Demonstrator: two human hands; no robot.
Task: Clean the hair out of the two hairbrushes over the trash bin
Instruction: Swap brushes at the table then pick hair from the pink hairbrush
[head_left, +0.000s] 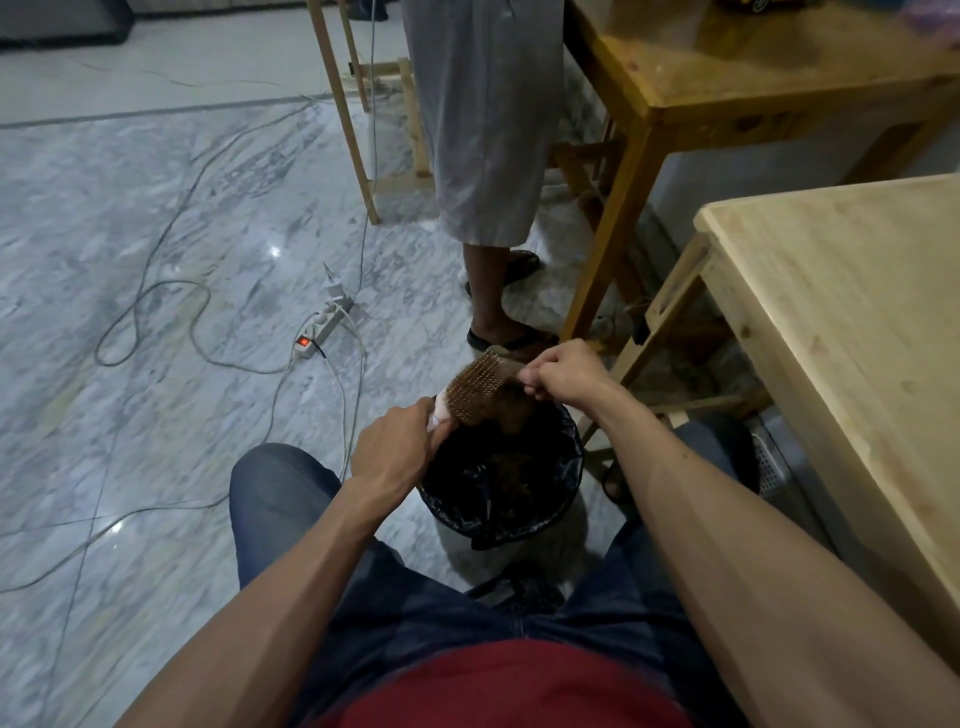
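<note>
My left hand (397, 447) is closed around the hairbrush (480, 384) handle, holding it above the trash bin (563, 499). My right hand (563, 374) pinches hair (511, 402) at its far end. I reckon a hard tug could fling strands onto the floor (156, 234).

Left hand (397, 449) hides the hairbrush (480, 387) handle.

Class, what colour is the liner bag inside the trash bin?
Black, glossy plastic liner bag; seen in the head view.
</note>
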